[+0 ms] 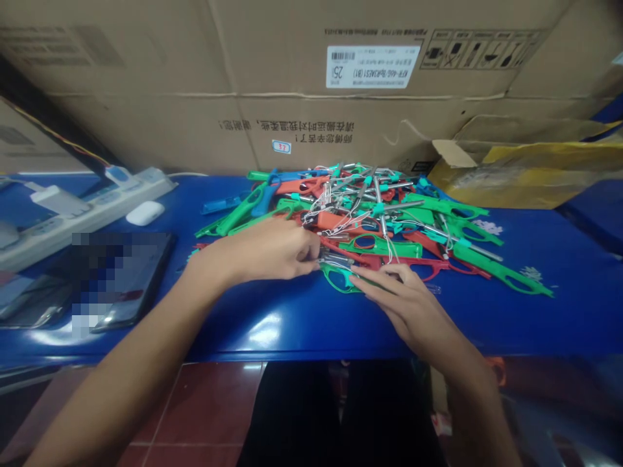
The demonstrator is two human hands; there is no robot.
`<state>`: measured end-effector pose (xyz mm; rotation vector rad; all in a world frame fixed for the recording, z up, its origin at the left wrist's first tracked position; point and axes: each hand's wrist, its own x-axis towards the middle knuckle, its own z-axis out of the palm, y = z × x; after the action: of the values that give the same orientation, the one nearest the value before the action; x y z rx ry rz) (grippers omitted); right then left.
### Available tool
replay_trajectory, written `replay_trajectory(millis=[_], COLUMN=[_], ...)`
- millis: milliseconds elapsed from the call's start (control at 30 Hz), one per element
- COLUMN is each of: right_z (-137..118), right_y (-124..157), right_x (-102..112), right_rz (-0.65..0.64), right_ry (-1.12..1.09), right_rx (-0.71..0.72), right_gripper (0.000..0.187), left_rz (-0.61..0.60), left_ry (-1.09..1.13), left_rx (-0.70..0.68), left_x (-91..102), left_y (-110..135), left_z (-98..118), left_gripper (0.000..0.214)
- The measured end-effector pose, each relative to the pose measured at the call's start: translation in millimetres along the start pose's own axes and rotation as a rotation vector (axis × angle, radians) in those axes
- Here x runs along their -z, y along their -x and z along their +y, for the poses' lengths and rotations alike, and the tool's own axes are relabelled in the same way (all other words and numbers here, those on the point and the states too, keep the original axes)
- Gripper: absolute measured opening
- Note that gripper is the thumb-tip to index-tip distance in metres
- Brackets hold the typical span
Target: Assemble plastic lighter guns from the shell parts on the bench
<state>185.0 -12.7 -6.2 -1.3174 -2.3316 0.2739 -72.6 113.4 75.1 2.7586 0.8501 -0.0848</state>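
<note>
At a blue table [272,334], a person leans two bare hands into a heap of brightly coloured plastic handles strung with pale wires. A green handle [338,289] lies between the hands, at the heap's near edge. The left hand [282,250] has thumb and forefinger pressed together at its side; whether anything is caught between them cannot be told. The right hand [413,305] reaches in opposite, foremost fingers extended, their tips touching the handle; its thumb is hidden. A red handle [428,263] lies just beyond the right hand, an orange handle [335,224] beyond the left. The step appears to be close fingertip work on one piece; the next move seemingly calls for a steady hold, wires clear.
</note>
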Motion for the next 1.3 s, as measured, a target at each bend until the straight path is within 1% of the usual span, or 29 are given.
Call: replay_trajectory(millis=[167, 333, 533, 733, 833, 967, 1067, 1133, 1200, 1300], right_z=[-1.2, -7.4, -10.9, -11.6, -10.6, -8.0, -6.3, -5.7, -5.8, -6.3], right_y=[0.0, -1.8, -3.2, -1.6, -0.1, 0.5, 0.3, 0.1, 0.2, 0.8], right_x=[-0.3, 2.5, 4.4, 7.0, 7.1, 6.7, 6.7, 6.8, 6.8, 6.7], right_rz=[-0.005, -0.026, -0.042, -0.048, -0.027, 0.009, 0.029, 0.040, 0.044, 0.051], right_ry=[0.024, 0.055, 0.051, 0.019, 0.004, -0.029, -0.046, -0.052, -0.051, -0.055], right_rx=[0.003, -0.017, -0.046, -0.039, -0.035, -0.015, 0.017, 0.030, 0.034, 0.048], right_gripper=[0.050, 0.042, 0.039, 0.036, 0.032, 0.028, 0.031, 0.033, 0.034, 0.034], left_rz=[0.012, 0.032, 0.016, -0.006, -0.018, -0.026, -0.018, 0.014, 0.060, 0.113], left_ry=[-0.021, -0.006, 0.041, 0.080, 0.120, 0.166, 0.137, 0.096, 0.027, -0.106], left_rx=[0.019, 0.009, 0.042, 0.019, 0.014, -0.036, -0.069, -0.093, -0.122, -0.152], left_x=[-0.9, -4.4, -5.4, -4.3, -5.0, -7.1, -7.2, -7.3, -9.4, -17.9], left_y=[-3.0, -4.6, -2.3, 1.2, 1.6, 1.8, 1.3, 1.0, 1.8, 7.6], left_z=[0.0, 1.4, 0.3, -2.3, -0.5, -0.1, 0.9, 4.1, 9.5, 19.0], left_gripper=[0.014, 0.011, 0.011, 0.011, 0.008, 0.008, 0.010, 0.012, 0.014, 0.024])
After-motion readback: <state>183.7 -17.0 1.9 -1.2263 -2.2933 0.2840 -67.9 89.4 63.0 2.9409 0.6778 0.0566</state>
